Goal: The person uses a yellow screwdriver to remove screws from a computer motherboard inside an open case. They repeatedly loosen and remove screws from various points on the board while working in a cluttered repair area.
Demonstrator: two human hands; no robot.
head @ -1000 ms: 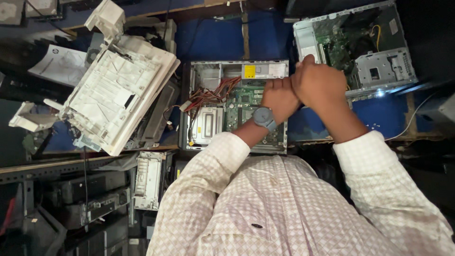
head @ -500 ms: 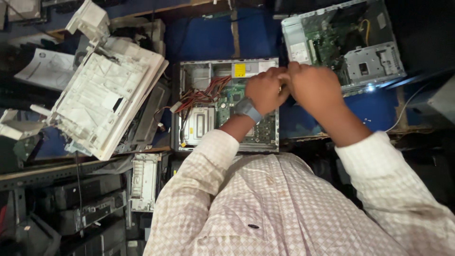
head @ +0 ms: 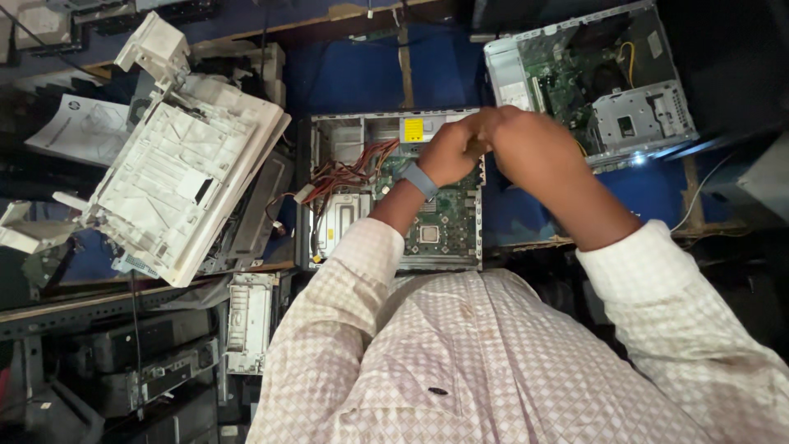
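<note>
We're losing whatever the left hand and right hand are pinching between them; the second computer case is running off the top edge.

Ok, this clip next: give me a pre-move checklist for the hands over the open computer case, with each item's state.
1. Both hands together above the open computer case: ok; left hand meets right hand.
2. What the fingers pinch: cannot tell, hidden between the hands.
3. Case interior exposed, circuit board visible: ok.
4. Red and orange cable bundle away from the hands: ok, lying to the left.
5. Second open case apart from the hands: ok.
</note>
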